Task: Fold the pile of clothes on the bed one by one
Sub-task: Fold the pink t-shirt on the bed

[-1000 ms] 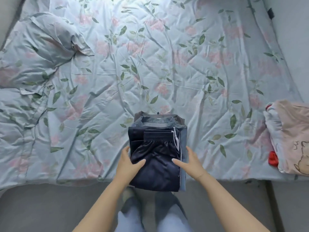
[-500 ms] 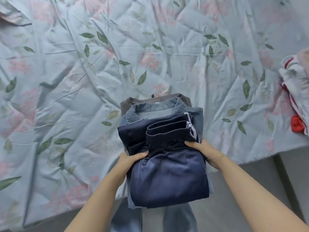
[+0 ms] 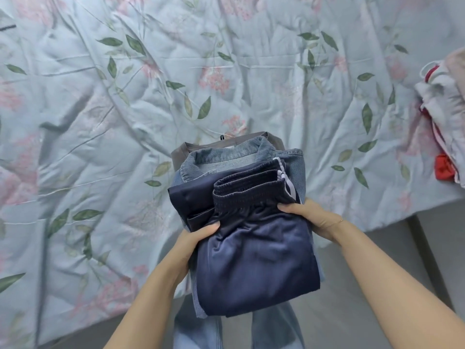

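Both hands hold a stack of folded clothes at the near edge of the bed, the stack partly over the mattress edge and partly out over the floor. Top layer: navy shorts with an elastic waistband and white side stripes. Under it a denim jacket, collar showing, and at the bottom a brown garment of which only the far rim shows.

Left hand: thumb lies on top of the shorts at the stack's left side; fingers go under the stack and are hidden. Right hand: thumb on the shorts near the waistband, fingers curled round the right side and out of sight. Both clamp the stack.

Open room: the wide floral bed sheet beyond and to the left of the stack is bare cloth, creased. Near the bed's right edge sits a pile of clothes, pink, white and red, cut off by the frame; single items cannot be told apart, possibly unfolded.

Stack's long axis runs from the person toward the far side of the bed, waistband end pointing away. Below the stack, legs in light jeans show, partly covered.
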